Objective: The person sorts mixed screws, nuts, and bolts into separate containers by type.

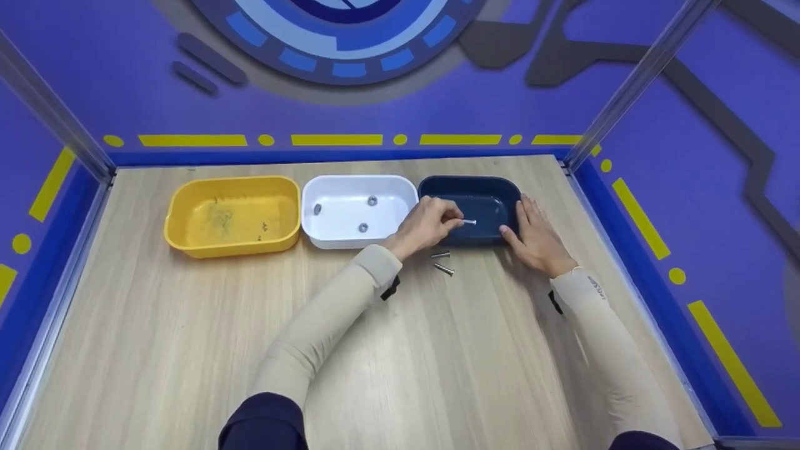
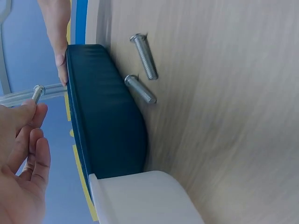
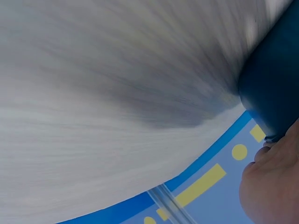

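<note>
My left hand [image 1: 428, 222] pinches a silver bolt [image 1: 469, 222] between thumb and forefinger, over the dark blue bin [image 1: 470, 242]. In the left wrist view, the bolt's head [image 2: 39, 87] points up, away from the fingertips. The right hand [image 1: 539, 242] rests against the bin's right end, its fingers straight along the side and the thumb at the near corner of the rim. Two more bolts lie on the table just in front of this bin, one bolt [image 1: 440, 254] close to its wall and another bolt [image 1: 444, 269] nearer to me.
Left of the dark bin stands a white bin [image 1: 350, 241] with three metal nuts inside. Beyond it is a yellow bin [image 1: 234, 251] with a few small dark pieces on its floor. Blue-purple panels [image 1: 350, 115] wall in the wooden table [image 1: 400, 350] at the back and sides.
</note>
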`<act>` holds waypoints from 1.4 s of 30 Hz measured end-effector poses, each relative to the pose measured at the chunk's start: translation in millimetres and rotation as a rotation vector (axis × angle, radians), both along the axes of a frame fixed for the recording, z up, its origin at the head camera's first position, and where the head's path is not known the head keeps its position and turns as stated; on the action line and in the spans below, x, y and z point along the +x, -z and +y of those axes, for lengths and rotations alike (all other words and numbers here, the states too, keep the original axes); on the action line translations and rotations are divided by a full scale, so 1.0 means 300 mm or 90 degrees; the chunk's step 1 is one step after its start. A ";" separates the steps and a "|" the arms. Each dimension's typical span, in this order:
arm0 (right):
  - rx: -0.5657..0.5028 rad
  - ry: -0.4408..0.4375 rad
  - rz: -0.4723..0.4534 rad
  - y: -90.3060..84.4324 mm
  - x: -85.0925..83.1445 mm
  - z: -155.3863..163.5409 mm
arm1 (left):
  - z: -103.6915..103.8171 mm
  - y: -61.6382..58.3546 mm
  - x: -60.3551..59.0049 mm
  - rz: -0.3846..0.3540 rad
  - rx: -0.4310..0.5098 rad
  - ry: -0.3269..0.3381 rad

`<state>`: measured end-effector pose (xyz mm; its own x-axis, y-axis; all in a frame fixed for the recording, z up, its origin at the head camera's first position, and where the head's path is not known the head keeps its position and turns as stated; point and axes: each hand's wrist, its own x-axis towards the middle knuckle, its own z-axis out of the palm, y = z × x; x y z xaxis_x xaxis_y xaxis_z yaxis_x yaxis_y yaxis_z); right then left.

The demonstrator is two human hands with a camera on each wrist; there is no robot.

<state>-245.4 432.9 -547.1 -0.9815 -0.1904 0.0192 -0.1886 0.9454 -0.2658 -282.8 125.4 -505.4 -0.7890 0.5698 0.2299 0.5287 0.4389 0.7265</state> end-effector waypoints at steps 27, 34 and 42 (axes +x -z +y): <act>0.004 0.008 -0.023 0.001 0.001 0.007 | 0.127 -0.074 -0.117 -0.030 0.012 -0.088; 0.005 0.001 -0.001 -0.005 0.000 0.002 | 0.123 -0.067 -0.123 -0.045 0.036 -0.082; 0.021 0.007 -0.008 -0.007 0.004 -0.002 | 0.120 -0.054 -0.136 -0.032 0.050 -0.082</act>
